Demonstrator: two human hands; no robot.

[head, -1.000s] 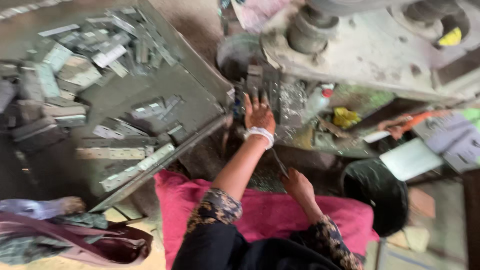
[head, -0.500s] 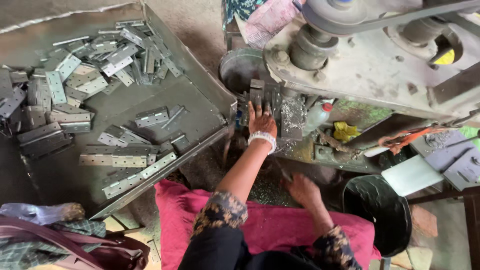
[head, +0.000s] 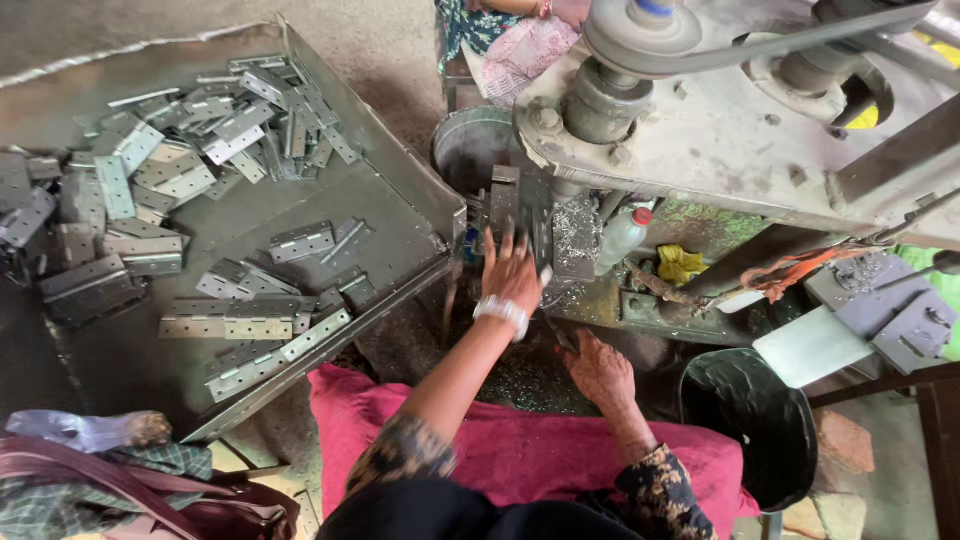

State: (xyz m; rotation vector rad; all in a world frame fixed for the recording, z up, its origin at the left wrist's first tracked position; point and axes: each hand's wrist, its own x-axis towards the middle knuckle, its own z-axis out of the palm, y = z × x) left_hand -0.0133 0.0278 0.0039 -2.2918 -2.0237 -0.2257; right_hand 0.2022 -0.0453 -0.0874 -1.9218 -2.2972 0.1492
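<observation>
Both hands work low in front of a grey machine (head: 720, 140) in the head view. Reaching forward with the arm nearly straight, the left hand (head: 510, 275) has its fingers spread and pressed flat on a dull metal piece (head: 520, 215) held upright at the machine's front edge; a white beaded bracelet (head: 501, 313) circles that wrist. Lower and nearer the body, the right hand (head: 598, 368) has its fingers curled loosely downward onto a surface littered with bright metal shavings (head: 520, 375); whether it pinches anything cannot be told.

Thick, worn and paint-chipped, the machine carries a round pulley (head: 640, 30) with a dark belt across it. A small plastic bottle (head: 620, 238) with a red cap leans beside the metal piece. To the left, a slanted sheet-metal tray (head: 400, 190) holds piles of flat grey hinges (head: 180, 150), rectangular with punched holes, some long and narrow. A pink cloth (head: 520, 455) covers the lap, and a round black bucket (head: 750, 420) stands at the right.
</observation>
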